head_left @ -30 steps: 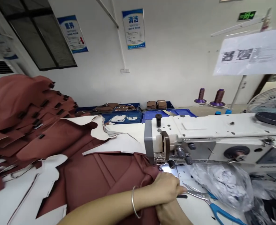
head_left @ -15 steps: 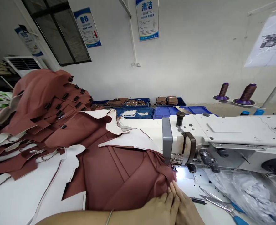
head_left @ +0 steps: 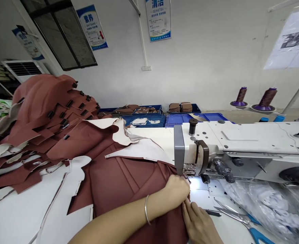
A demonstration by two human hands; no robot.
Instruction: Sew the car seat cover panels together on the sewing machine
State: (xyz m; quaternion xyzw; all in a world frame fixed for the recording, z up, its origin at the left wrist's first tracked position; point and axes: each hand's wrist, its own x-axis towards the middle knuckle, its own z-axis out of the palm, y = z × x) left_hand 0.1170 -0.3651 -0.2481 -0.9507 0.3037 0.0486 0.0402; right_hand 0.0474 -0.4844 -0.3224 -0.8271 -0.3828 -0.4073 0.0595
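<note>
1 maroon cover [head_left: 108, 189] touched by L hand [head_left: 178, 191] (curled) & R hand [head_left: 201, 222] (straight), grips can't be told; R edge aligned near–far; 2 thread cones [head_left: 268, 97] shown.

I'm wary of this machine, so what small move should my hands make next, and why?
I'd probably draw the left hand back slightly along the edge of the fabric, away from the machine. Its fingers are close by the lit plate, and the needle is hidden in this view. The right hand, fingers at that edge, could likely steady the fabric meanwhile.
</note>
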